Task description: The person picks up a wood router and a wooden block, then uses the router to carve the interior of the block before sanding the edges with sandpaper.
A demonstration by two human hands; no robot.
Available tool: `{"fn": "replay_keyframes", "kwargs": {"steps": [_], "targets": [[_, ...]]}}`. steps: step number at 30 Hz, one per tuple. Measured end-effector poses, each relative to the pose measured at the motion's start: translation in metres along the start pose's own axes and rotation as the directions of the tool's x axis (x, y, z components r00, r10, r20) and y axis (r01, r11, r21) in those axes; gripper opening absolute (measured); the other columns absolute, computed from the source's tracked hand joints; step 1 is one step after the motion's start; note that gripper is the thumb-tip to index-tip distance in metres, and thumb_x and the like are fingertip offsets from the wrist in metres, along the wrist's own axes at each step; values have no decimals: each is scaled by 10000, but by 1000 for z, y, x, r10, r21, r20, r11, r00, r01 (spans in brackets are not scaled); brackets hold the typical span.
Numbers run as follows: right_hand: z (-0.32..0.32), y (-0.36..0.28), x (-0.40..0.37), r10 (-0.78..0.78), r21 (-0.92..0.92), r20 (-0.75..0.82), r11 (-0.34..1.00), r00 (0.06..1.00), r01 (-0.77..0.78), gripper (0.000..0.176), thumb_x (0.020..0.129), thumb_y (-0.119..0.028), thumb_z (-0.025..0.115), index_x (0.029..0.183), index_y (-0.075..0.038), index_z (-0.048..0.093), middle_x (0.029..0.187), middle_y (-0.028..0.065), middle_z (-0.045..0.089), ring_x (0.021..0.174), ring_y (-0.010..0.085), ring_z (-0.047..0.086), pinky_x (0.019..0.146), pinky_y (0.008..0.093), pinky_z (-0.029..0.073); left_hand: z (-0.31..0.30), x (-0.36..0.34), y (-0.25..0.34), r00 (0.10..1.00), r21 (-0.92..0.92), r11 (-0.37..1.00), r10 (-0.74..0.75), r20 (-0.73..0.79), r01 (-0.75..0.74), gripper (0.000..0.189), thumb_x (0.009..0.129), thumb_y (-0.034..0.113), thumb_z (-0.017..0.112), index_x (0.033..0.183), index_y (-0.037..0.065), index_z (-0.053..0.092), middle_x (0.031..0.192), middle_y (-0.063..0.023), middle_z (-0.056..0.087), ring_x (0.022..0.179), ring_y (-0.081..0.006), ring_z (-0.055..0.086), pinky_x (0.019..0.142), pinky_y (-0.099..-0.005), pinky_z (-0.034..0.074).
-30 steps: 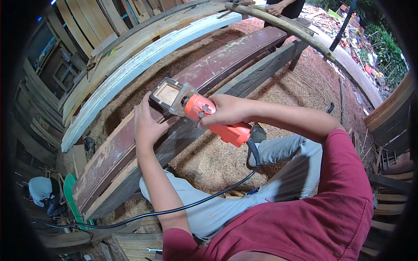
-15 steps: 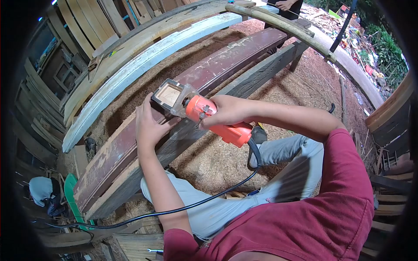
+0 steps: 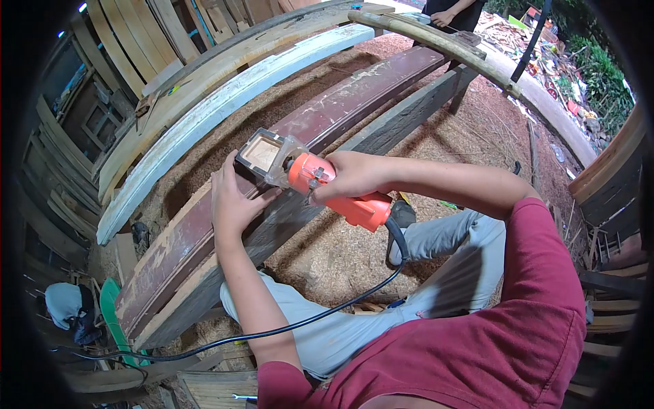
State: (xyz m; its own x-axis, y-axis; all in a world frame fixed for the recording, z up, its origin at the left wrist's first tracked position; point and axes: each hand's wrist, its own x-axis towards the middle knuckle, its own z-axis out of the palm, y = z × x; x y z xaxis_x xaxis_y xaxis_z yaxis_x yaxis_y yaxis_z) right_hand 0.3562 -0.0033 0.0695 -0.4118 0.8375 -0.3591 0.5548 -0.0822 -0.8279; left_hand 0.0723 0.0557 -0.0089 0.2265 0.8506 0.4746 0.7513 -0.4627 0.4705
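My right hand (image 3: 351, 178) is wrapped round the orange body of a trim router (image 3: 368, 210), which is tilted over with its clear plastic base towards a small square piece (image 3: 264, 151). That piece has a dark border and a pale wood recess, and it rests on the maroon wooden board (image 3: 327, 109). On its near left side, my left hand (image 3: 235, 201) braces the square piece, fingers along one edge and thumb stretched towards the router base. The router's bit is hidden. A black cord (image 3: 272, 334) runs from the router across my lap to the left.
Beyond the maroon board lie a white-painted beam (image 3: 225, 99) and a long pale plank (image 3: 252, 51). A grey beam (image 3: 409, 112) runs on the near side. Wood shavings (image 3: 327, 262) cover the ground. Another person's hand (image 3: 443, 17) shows at the top, near a pole (image 3: 436, 44).
The view has shifted very slightly. Both hands, the router and the square piece keep almost the same positions.
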Motion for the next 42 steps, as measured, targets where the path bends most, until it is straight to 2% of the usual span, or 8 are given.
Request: {"fn": "replay_keyframes", "kwargs": {"steps": [7,19,28,34,42], "targets": [[0,6,6,-9,35,-5,999,1000,9,526,836,-316,833,1178,36,646,953,118,732,786,190,731,691,360,616,1,-1,-1,1000,14,1000,22,-21,-22,1169,597,452,1014,1553,70,460,1459,-195,639,1376,-455,546,1271,-611,299],[0,-4,1,53,75,15,996,999,-53,488,839,-284,823,1160,24,623,919,121,721,689,214,744,602,372,639,-2,-1,2,1000,-8,1000,-22,10,22,1170,602,454,1015,1557,78,455,1475,-191,635,1391,-443,553,1289,-601,277],[0,-1,5,46,83,30,995,998,-49,455,838,-277,827,1120,13,620,880,112,712,656,207,733,573,367,621,-1,1,0,1000,32,999,-16,21,15,1196,597,479,1011,1566,62,446,1505,-192,611,1411,-433,543,1292,-601,274],[1,-5,0,27,91,18,995,999,-29,452,833,-280,830,1112,12,627,884,111,712,656,204,730,578,361,620,-1,0,0,1000,24,1000,-18,22,17,1194,602,476,1009,1572,72,442,1516,-186,605,1418,-438,536,1294,-598,270],[2,-3,1,32,44,-15,999,999,-31,478,835,-287,829,1149,21,639,927,109,719,738,188,731,647,362,620,-1,0,1,999,1,999,-37,24,37,1185,600,454,1015,1569,78,445,1510,-185,609,1422,-447,523,1287,-593,288]]}}
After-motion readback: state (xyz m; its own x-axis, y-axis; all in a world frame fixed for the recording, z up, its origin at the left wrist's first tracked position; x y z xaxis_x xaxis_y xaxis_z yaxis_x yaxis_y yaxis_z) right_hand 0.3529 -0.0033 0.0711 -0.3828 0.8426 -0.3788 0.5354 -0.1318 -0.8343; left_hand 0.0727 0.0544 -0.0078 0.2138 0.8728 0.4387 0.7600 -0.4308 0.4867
